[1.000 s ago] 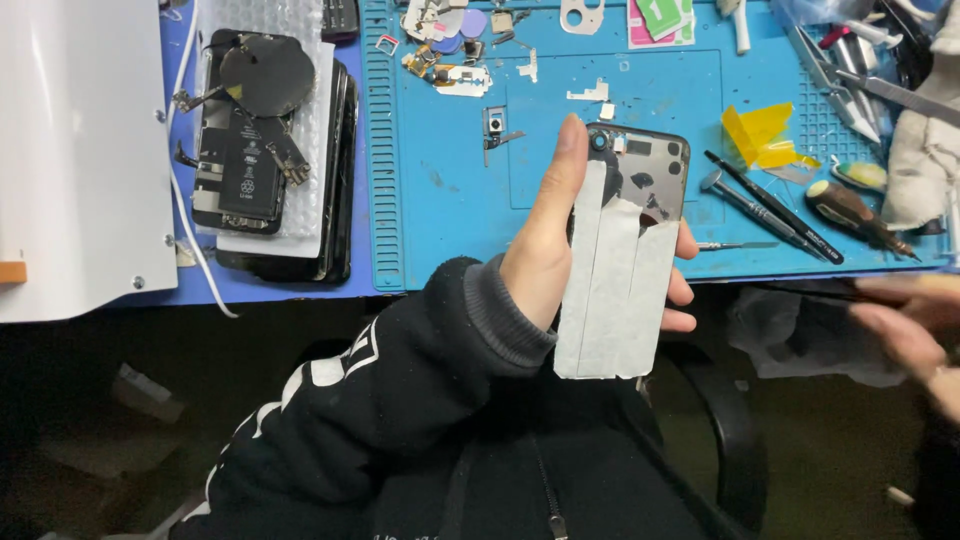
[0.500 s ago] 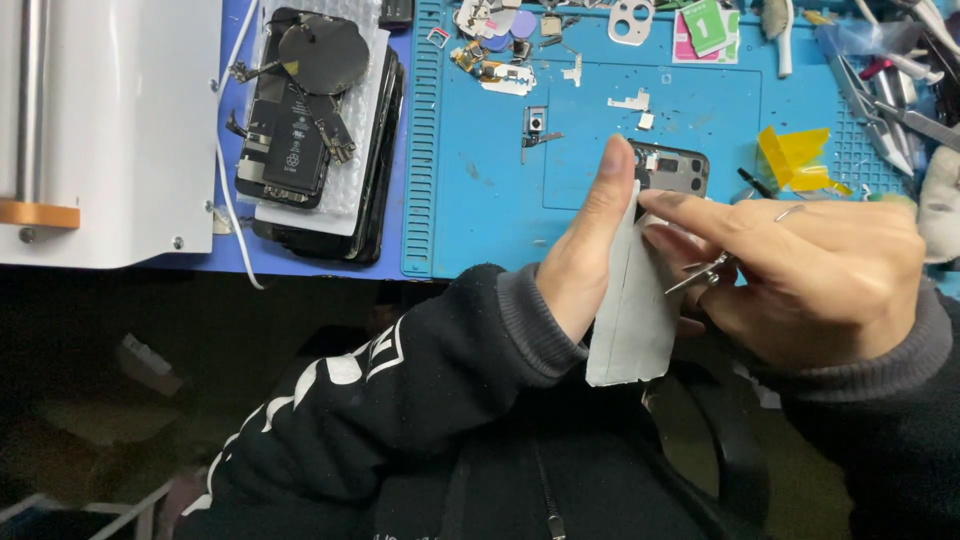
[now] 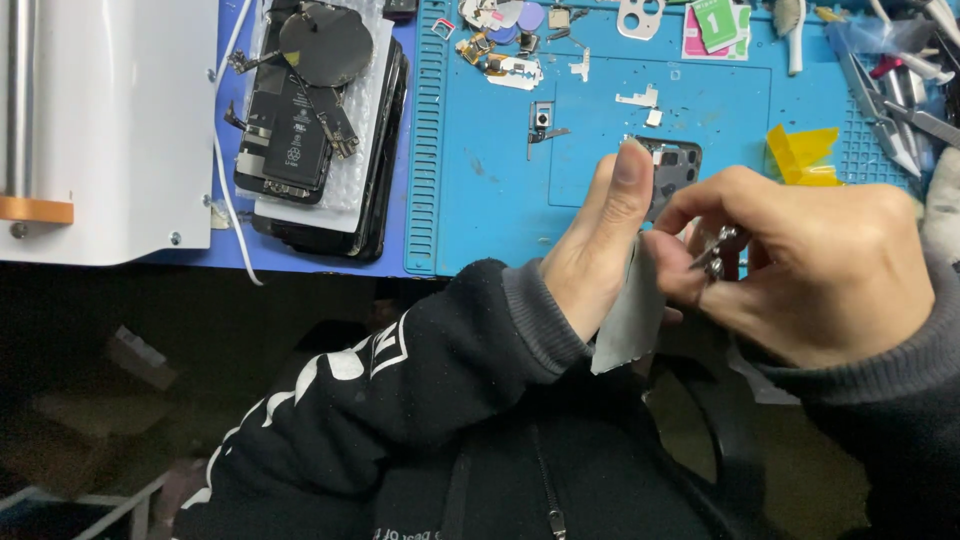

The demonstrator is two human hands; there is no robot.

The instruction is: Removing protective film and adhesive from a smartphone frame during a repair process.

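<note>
My left hand (image 3: 595,245) grips a dark phone back housing (image 3: 668,170) by its edge, over the near edge of the blue mat. Grey tape strips (image 3: 632,320) cover most of the housing; only its camera corner shows. My right hand (image 3: 800,255) is closed on metal tweezers (image 3: 712,250) and presses their tip against the taped face. Most of the housing is hidden behind both hands.
A blue work mat (image 3: 480,150) carries small parts, a razor blade (image 3: 515,70), yellow tape (image 3: 805,155) and hand tools (image 3: 890,95) at the right. Opened phones with a battery and coil (image 3: 310,130) lie at the left, beside a white machine (image 3: 110,130).
My right hand came in from the right with tweezers and closed onto the taped housing. The view has shifted right and the housing is now mostly covered.
</note>
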